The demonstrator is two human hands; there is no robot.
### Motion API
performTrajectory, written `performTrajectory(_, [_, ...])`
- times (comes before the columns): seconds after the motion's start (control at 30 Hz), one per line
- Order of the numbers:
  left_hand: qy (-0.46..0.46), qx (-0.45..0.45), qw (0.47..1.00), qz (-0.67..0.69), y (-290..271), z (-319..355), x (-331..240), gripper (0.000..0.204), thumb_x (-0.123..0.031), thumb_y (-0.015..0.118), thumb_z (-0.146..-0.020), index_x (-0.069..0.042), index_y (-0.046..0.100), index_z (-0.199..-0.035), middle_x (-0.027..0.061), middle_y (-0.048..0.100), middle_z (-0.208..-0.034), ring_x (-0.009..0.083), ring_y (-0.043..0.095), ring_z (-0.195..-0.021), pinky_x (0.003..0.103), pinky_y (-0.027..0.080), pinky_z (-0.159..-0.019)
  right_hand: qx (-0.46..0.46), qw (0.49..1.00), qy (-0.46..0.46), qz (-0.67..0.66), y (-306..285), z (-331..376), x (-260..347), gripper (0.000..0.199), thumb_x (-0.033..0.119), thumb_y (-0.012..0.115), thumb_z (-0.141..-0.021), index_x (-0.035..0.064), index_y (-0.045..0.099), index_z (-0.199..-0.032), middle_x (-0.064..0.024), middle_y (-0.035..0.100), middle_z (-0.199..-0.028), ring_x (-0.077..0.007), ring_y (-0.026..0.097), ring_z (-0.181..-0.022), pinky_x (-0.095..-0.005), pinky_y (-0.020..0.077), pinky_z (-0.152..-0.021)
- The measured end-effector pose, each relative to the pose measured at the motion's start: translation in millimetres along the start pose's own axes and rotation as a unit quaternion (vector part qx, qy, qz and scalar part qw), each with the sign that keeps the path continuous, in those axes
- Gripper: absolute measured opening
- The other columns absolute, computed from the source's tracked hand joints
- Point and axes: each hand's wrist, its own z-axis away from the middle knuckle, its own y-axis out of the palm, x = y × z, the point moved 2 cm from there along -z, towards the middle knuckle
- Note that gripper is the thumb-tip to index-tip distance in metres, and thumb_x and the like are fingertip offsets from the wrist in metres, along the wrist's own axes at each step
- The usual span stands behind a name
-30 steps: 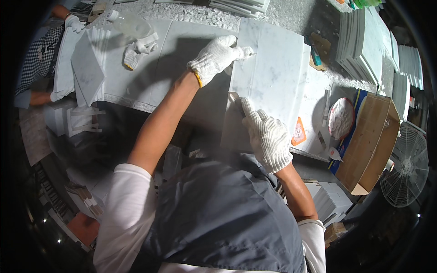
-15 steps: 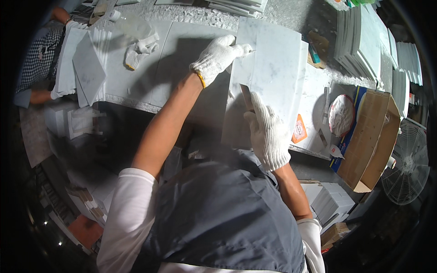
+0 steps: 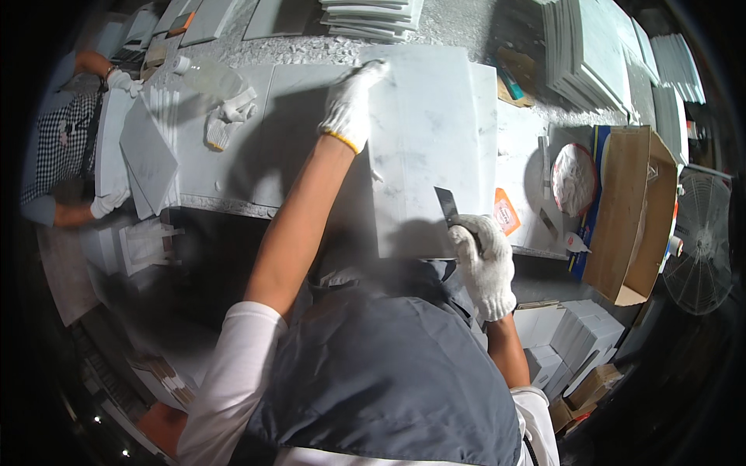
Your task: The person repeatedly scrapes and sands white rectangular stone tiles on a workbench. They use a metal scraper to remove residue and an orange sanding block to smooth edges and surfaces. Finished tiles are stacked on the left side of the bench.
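– Grey-veined white rectangular stone slab, ok, but where's it at?

– Between the two hands, near right corner right by the right hand. That one's in a white knit glove, fingers curled round a thin, flat, dark metal blade that points up over the slab.

– Anything next to it?

– Yep, flat orange rectangular packet, just right of that hand and a bit beyond.

– And the left?

– Farther out: left hand, white knit glove with yellow cuff, at the slab's far left edge. Can't tell how far its fingers are closed.

– Past that?

– Crumpled white knit glove well left of it, stacked flat white stone tiles beyond it.
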Motion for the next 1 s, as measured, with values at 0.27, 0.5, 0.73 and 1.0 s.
performTrajectory(0.27, [0.002,-0.142,0.98,0.14,-61.3,25.8,38.4,0.053,-0.034,0.078,-0.092,-0.011,0.06,-0.137,0.0053,0.067,-0.126,0.023,0.061,-0.119,0.041,0.05,-0.1,-0.112,0.978,0.118,-0.129,-30.7,-9.5,-32.8,0.025,0.018,0.065,-0.096,0.0043,0.07,-0.117,-0.0092,0.069,-0.113,-0.0189,0.065,-0.104,-0.0322,0.0499,-0.094])
performTrajectory(0.5, [-0.174,-0.095,0.952,0.232,-66.8,153.3,66.7,0.022,-0.033,0.067,-0.101,-0.016,0.064,-0.115,0.0028,0.068,-0.102,0.0162,0.064,-0.09,0.044,0.049,-0.106,-0.155,0.983,-0.025,0.095,-23.8,-4.6,-25.3,0.03,0.006,0.067,-0.096,0.0058,0.067,-0.126,-0.0091,0.07,-0.094,-0.0174,0.069,-0.085,-0.0321,0.0537,-0.078])
performTrajectory(0.73, [-0.314,0.078,0.944,0.064,-75.0,189.9,49.4,0.022,-0.021,0.065,-0.101,0.002,0.068,-0.104,0.0138,0.073,-0.1,0.0232,0.071,-0.092,0.041,0.057,-0.094,-0.153,0.974,-0.048,0.162,-19.3,11.2,-36.6,0.04,0.003,0.064,-0.092,0.0116,0.068,-0.13,-0.0126,0.071,-0.093,-0.03,0.07,-0.083,-0.0363,0.0555,-0.075])
performTrajectory(1.0, [0.055,0.187,0.934,-0.3,-62.8,159.7,-36.8,0.017,-0.005,0.068,-0.098,0.002,0.067,-0.114,0.0104,0.069,-0.097,0.0164,0.066,-0.09,0.031,0.055,-0.081,-0.139,0.976,-0.037,0.165,-10.7,5.0,-32.1,0.037,0.009,0.066,-0.094,0.014,0.069,-0.13,-0.0123,0.071,-0.091,-0.0304,0.07,-0.08,-0.037,0.0558,-0.071])
